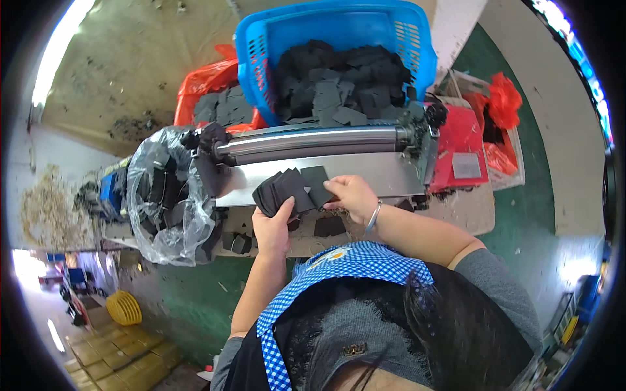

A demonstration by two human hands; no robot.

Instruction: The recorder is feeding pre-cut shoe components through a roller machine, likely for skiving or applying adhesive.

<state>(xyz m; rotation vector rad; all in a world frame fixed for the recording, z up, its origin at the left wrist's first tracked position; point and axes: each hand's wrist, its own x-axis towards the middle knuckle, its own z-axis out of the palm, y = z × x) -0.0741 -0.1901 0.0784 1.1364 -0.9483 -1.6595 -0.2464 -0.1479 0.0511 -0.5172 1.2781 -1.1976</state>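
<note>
My left hand (271, 229) is closed on a fanned stack of thin black pieces (279, 190), its thumb lying across the near edge. Between the thumb and fingers of my right hand (357, 197) is the edge of a single flat black piece (316, 185), which overlaps the stack's right side. Both hands are over the front of a roller machine's shiny metal plate (385, 171). Behind that plate run the machine's steel rollers (313, 144). Several loose black pieces (329, 227) lie on the bench just below my hands.
Beyond the rollers, a blue plastic basket (420, 49) holds a heap of black pieces. A red bag (195, 88) with more stands left of it. At the machine's left sits a clear plastic bag (186, 241) of black pieces; its red housing (460, 146) and a white crate (512, 179) are rightward.
</note>
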